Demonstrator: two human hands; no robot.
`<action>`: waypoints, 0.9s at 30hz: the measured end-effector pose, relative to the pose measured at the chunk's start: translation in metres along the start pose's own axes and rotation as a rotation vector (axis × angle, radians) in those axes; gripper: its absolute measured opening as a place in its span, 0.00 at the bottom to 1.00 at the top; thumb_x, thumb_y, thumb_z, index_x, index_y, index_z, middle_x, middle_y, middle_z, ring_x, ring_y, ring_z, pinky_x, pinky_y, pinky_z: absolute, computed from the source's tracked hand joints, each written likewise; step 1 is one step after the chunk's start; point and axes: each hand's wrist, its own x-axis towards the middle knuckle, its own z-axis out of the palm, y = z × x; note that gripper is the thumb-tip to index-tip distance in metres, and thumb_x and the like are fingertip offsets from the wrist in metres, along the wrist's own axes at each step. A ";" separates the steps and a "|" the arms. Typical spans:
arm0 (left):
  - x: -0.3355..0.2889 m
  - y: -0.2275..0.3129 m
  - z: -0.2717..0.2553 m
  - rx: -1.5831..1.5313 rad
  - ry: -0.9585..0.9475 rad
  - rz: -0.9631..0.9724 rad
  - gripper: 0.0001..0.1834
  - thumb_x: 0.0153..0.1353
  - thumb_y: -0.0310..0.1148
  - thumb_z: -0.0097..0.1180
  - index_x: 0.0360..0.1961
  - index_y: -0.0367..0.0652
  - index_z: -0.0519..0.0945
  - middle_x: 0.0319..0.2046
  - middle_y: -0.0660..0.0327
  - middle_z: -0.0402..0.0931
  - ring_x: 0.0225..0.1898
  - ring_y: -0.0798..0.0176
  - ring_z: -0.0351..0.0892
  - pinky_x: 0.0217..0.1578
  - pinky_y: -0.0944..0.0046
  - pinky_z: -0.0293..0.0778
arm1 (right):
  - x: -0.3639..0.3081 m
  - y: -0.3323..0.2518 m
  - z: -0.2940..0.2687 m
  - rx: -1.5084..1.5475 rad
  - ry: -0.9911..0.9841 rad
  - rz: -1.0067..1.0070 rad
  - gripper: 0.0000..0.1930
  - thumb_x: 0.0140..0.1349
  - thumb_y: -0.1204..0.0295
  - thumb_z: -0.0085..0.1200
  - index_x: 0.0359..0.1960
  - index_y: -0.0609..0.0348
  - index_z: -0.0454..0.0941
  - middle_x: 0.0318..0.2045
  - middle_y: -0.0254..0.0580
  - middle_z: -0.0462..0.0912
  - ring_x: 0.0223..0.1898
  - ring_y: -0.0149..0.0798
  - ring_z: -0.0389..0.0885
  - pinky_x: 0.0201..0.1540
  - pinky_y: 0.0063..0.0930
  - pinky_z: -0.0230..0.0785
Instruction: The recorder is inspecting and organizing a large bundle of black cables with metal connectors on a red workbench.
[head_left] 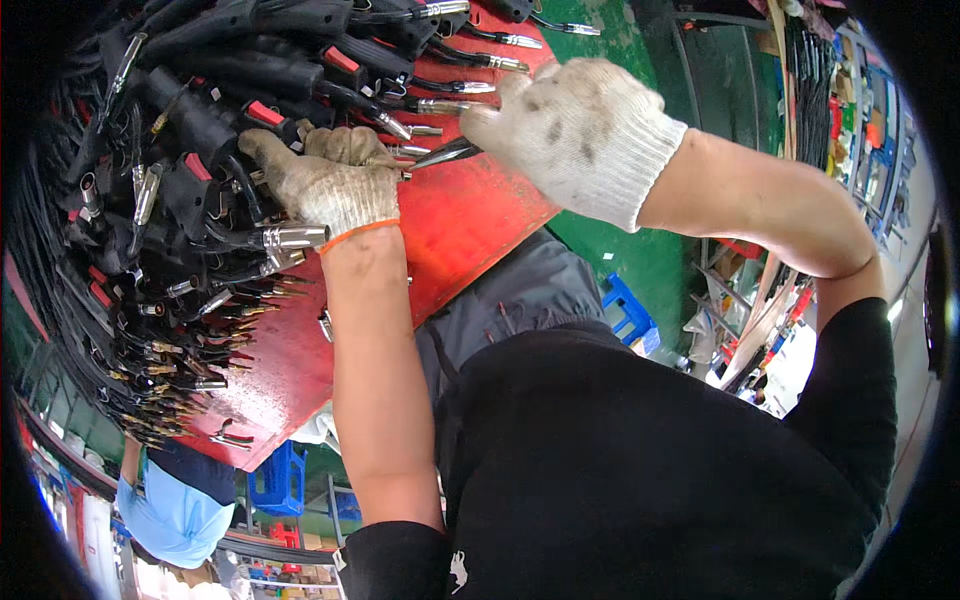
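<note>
Many black welding torches with red triggers and silver nozzles lie heaped on a red tabletop (450,215). My left hand (330,180), in a soiled white knit glove, is closed among them, its fingers curled around a welding torch (285,125) with a red trigger. Part of that torch is hidden by the glove. To its right, my right hand (575,135), gloved too, is closed. From under its fingers a dark pointed tool (447,155) sticks out toward the left hand; its handle is hidden. A torch nozzle (440,106) reaches close to the right fingertips.
Brass-tipped cable ends (160,375) bunch at the lower left, near small pliers (232,436) on the table. Blue stools (628,310) stand on the green floor. A person in light blue (180,510) is at the lower left. Shelving (865,130) lines the right.
</note>
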 end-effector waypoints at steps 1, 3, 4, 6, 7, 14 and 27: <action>-0.001 -0.001 0.001 0.011 0.001 -0.014 0.36 0.60 0.73 0.53 0.24 0.48 0.65 0.08 0.71 0.49 0.08 0.71 0.45 0.11 0.71 0.50 | -0.003 0.003 0.006 0.037 0.046 0.006 0.11 0.61 0.70 0.52 0.43 0.60 0.80 0.34 0.54 0.85 0.38 0.54 0.87 0.42 0.47 0.80; -0.003 -0.002 0.000 0.025 -0.040 0.017 0.36 0.60 0.73 0.54 0.23 0.49 0.64 0.08 0.71 0.49 0.08 0.72 0.45 0.11 0.70 0.50 | -0.010 0.008 0.016 0.059 0.068 0.000 0.11 0.62 0.70 0.51 0.43 0.60 0.78 0.35 0.54 0.85 0.39 0.54 0.86 0.42 0.45 0.79; -0.003 -0.002 0.001 0.008 -0.030 -0.017 0.36 0.59 0.73 0.54 0.22 0.50 0.64 0.08 0.72 0.49 0.08 0.72 0.45 0.11 0.71 0.49 | -0.012 0.011 0.020 0.246 -0.023 0.069 0.11 0.61 0.71 0.50 0.43 0.60 0.78 0.36 0.54 0.85 0.40 0.55 0.86 0.43 0.44 0.78; -0.004 -0.002 0.001 -0.009 -0.018 -0.050 0.36 0.59 0.73 0.55 0.21 0.50 0.64 0.08 0.72 0.49 0.08 0.72 0.44 0.11 0.71 0.49 | -0.013 0.019 0.031 0.520 -0.213 0.158 0.10 0.62 0.71 0.51 0.44 0.59 0.77 0.35 0.48 0.85 0.37 0.50 0.85 0.43 0.41 0.76; -0.004 -0.001 0.000 -0.030 -0.034 -0.059 0.36 0.59 0.73 0.55 0.21 0.50 0.64 0.08 0.72 0.48 0.08 0.72 0.44 0.11 0.71 0.49 | -0.014 0.019 0.035 0.520 -0.212 0.156 0.10 0.62 0.71 0.51 0.44 0.59 0.77 0.35 0.48 0.85 0.37 0.50 0.85 0.43 0.41 0.76; 0.001 0.001 -0.001 -0.024 -0.048 -0.059 0.37 0.59 0.75 0.51 0.20 0.50 0.64 0.08 0.72 0.47 0.09 0.72 0.44 0.12 0.70 0.49 | -0.023 -0.028 0.062 1.964 -0.334 0.501 0.17 0.69 0.59 0.59 0.45 0.61 0.75 0.34 0.37 0.80 0.37 0.29 0.79 0.39 0.24 0.71; 0.002 0.002 0.000 0.039 -0.042 0.008 0.37 0.63 0.74 0.47 0.25 0.48 0.63 0.09 0.70 0.48 0.09 0.70 0.45 0.13 0.69 0.49 | 0.028 -0.036 0.052 1.818 -0.076 0.460 0.24 0.72 0.53 0.47 0.34 0.64 0.81 0.24 0.38 0.78 0.25 0.30 0.78 0.26 0.25 0.66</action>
